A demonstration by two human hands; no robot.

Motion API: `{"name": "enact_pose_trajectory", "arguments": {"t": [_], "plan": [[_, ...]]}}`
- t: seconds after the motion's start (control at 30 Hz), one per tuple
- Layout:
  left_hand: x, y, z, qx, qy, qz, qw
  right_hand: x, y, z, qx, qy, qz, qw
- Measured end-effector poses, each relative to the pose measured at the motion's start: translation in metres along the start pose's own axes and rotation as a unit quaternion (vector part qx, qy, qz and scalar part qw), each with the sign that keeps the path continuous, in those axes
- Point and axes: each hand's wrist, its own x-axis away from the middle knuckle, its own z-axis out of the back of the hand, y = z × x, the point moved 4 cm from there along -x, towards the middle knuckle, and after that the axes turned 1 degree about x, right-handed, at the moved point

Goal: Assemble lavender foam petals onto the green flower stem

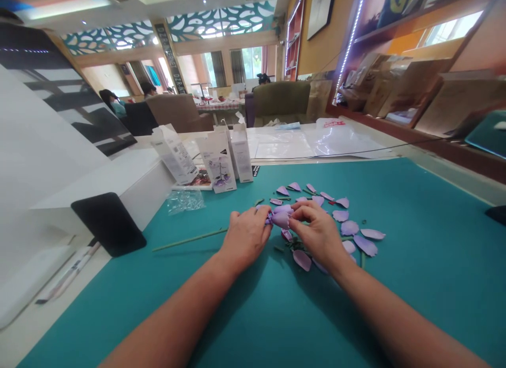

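Note:
Near the middle of the green mat, my left hand (247,232) is closed around the base of a light purple artificial flower (280,218). Its long green stem (190,239) sticks out to the left beneath that hand. The fingers of my right hand (318,228) pinch the edge of a petal at the flower's open end. Loose purple petals (350,228) lie in an arc beyond and to the right of my hands. Under my right hand sits a small pile of dark green pieces (296,244), partly hidden, with a pink-purple petal (302,260) beside it.
Several white boxes (217,165), one with a flower picture, stand at the back left of the mat (427,241). Crumpled clear plastic (185,200) lies before them. A black tablet-like panel (108,224) leans at the left, near pens (69,273). Farther back are chairs and people.

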Motion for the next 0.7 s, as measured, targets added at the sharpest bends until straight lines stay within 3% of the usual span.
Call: {"name": "enact_pose_trajectory", "arguments": {"t": [0.3, 0.7], "plan": [[0.000, -0.001, 0.001, 0.019, -0.006, -0.009, 1.000, 0.000, -0.001, -0.002, -0.033, 0.010, -0.029, 0.999], [0.000, 0.001, 0.003, -0.001, -0.017, -0.001, 1.000, 0.004, -0.009, 0.000, -0.006, 0.007, 0.008, 1.000]]}}
